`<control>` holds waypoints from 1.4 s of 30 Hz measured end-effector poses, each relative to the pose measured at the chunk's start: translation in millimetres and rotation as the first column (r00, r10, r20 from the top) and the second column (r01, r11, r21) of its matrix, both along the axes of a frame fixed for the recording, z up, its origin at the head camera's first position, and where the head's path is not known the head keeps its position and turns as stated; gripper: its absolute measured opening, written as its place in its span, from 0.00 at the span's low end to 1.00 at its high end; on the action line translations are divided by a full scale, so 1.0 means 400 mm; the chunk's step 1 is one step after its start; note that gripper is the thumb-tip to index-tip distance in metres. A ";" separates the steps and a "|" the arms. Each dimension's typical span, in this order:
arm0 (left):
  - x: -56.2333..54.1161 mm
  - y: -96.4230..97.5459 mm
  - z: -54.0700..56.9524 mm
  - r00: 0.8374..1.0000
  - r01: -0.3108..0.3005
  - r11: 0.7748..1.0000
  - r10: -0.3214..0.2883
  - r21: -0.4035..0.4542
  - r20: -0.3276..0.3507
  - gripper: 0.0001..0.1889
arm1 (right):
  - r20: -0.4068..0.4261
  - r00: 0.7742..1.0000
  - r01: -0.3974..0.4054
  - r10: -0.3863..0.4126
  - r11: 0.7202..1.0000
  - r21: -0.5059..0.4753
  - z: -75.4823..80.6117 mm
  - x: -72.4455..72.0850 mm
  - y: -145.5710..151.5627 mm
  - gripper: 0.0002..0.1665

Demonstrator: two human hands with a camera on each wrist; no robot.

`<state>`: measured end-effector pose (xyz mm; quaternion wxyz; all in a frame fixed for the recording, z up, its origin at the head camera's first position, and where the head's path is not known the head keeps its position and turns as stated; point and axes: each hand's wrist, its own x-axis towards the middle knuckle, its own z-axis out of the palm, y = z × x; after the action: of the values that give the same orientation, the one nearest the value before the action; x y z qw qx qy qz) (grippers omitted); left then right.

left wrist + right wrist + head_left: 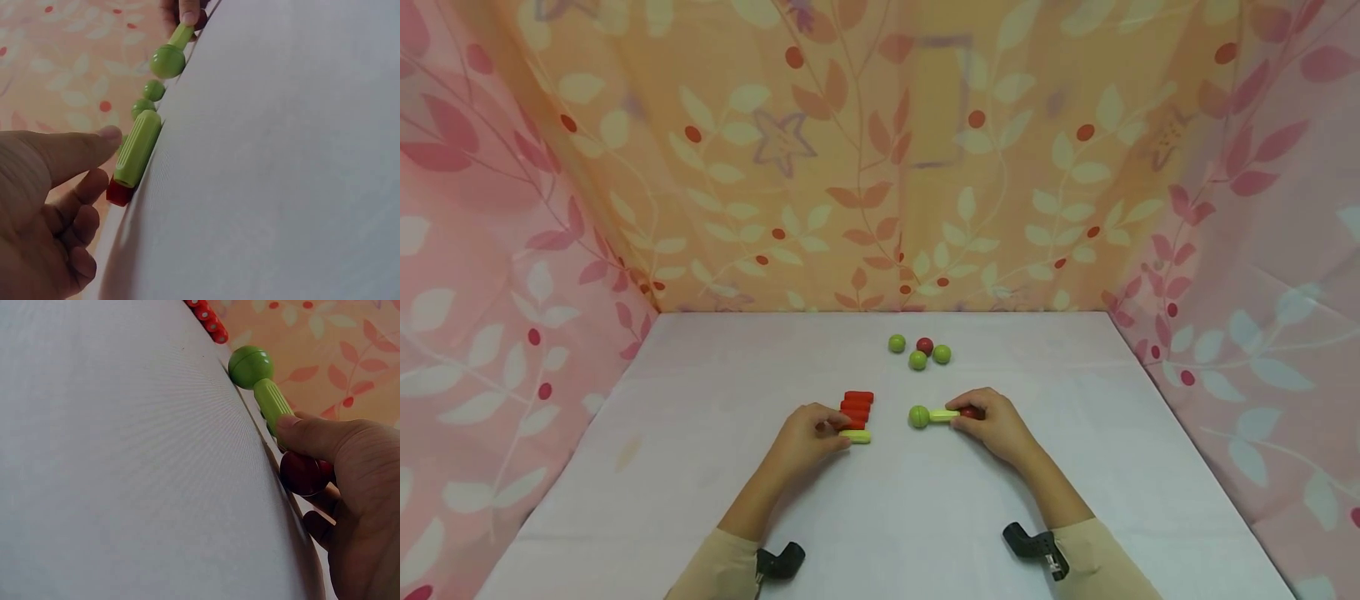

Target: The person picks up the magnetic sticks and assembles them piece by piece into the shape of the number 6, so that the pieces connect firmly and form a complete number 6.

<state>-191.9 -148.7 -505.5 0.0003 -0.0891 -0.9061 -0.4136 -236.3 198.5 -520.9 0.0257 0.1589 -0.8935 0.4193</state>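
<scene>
My right hand (996,423) holds a small toy dumbbell, pinching its light-green grooved rod (273,403) beside the dark red ball (304,474). A green ball (250,367) caps the rod's other end. On the left, a second light-green grooved rod (139,149) lies nearest me in a row with several red rods (857,406). My left hand (808,435) is at that rod's left end, thumb and index finger spread apart and the other fingers loosely bent. Its thumb tip is right beside the rod in the left wrist view, and the hand partly hides the row.
Farther back on the white table (737,358) are a loose red ball (924,345) and a few green balls (917,360). Patterned cloth walls (850,167) enclose the back and both sides. Black wrist cameras (782,561) jut inward from both sleeves.
</scene>
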 end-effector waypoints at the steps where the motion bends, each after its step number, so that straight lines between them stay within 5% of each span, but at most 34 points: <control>1: 0.002 -0.001 -0.003 1.000 -0.007 1.000 0.007 0.003 0.002 0.13 | -0.003 1.000 -0.002 0.002 1.000 0.001 0.000 -0.001 -0.001 0.13; 15: 0.015 -0.001 -0.024 0.997 -0.013 0.998 0.008 -0.067 -0.070 0.14 | 0.006 1.000 0.000 0.000 1.000 0.008 -0.002 -0.002 -0.002 0.13; 35: 0.010 0.003 -0.037 0.996 -0.028 0.991 0.016 -0.132 -0.090 0.11 | -0.007 1.000 0.007 -0.007 1.000 -0.007 0.002 -0.003 -0.001 0.14; 42: 0.021 0.013 -0.032 1.000 -0.019 0.999 0.018 -0.040 -0.018 0.11 | 0.004 1.000 -0.002 0.002 1.000 -0.013 0.005 0.003 -0.003 0.13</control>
<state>-183.5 -143.7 -518.5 0.0101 -0.0843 -0.9151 -0.3943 -235.3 197.4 -518.8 0.0246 0.1589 -0.8906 0.4254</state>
